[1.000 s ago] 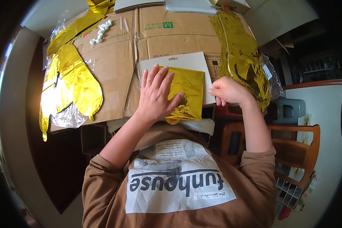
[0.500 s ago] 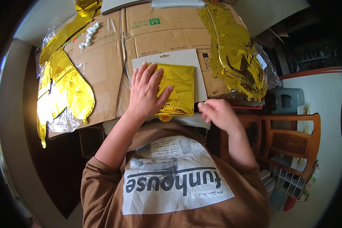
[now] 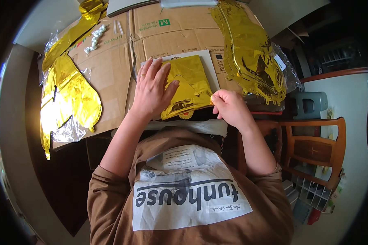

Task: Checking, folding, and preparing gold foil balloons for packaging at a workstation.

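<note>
The brown cardboard tabletop has its near edge just below the hands, in the middle of the frame. There is bare room above the hands and to their left. A big wrinkled gold foil piece takes up the upper right, and a smooth gold foil piece hangs over the edge at the left.

The folded square of shiny gold foil sits in the middle, tilted on a flat white card. It is creased, and its bottom edge is near the tabletop's edge. The left hand lies flat over its left side, fingers spread and loose. The right hand pinches its lower right corner with its fingers.

A clear plastic bag pokes out beside the wrinkled foil; I cannot tell what is inside.
</note>
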The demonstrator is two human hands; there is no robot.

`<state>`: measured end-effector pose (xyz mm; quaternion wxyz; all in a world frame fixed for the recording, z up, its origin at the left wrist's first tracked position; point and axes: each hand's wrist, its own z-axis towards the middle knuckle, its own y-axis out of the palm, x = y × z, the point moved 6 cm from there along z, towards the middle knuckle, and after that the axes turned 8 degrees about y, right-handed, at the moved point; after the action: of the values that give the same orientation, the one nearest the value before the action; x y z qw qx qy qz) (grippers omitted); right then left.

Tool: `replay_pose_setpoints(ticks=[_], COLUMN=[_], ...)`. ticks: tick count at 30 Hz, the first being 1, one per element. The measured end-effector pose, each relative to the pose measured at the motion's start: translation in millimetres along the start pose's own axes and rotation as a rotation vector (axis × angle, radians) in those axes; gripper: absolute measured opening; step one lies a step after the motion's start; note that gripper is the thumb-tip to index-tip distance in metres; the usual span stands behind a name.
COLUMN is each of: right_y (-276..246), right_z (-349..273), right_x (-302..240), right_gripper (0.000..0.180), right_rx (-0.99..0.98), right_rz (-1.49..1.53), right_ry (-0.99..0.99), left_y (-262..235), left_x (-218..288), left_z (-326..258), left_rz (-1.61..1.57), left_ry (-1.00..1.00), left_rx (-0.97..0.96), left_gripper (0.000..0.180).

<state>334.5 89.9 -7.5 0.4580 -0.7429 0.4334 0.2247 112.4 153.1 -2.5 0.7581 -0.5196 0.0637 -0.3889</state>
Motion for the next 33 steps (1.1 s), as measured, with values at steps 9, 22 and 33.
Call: replay_pose_setpoints(ticks=[9, 22, 33], right_y=[-4.0, 28.0, 31.7], right_z=[-3.2, 69.7, 70.1], right_x=[-28.3, -42.9, -37.3], right_gripper=[0.020, 0.071, 0.073], right_rx=[0.363, 0.358, 0.369], right_rz=[-0.701, -0.788, -0.823], right_ry=[-0.208, -0.600, -0.609], left_y=[10.3, 9.2, 11.0], left_x=[-3.3, -11.7, -28.0], left_z=[14.0, 11.6, -2.9], left_rz=[0.015, -0.079, 0.193], left_ry=[0.120, 0.128, 0.174], left_rx=[-0.075, -0.071, -0.151], left_gripper=[0.059, 0.067, 0.084])
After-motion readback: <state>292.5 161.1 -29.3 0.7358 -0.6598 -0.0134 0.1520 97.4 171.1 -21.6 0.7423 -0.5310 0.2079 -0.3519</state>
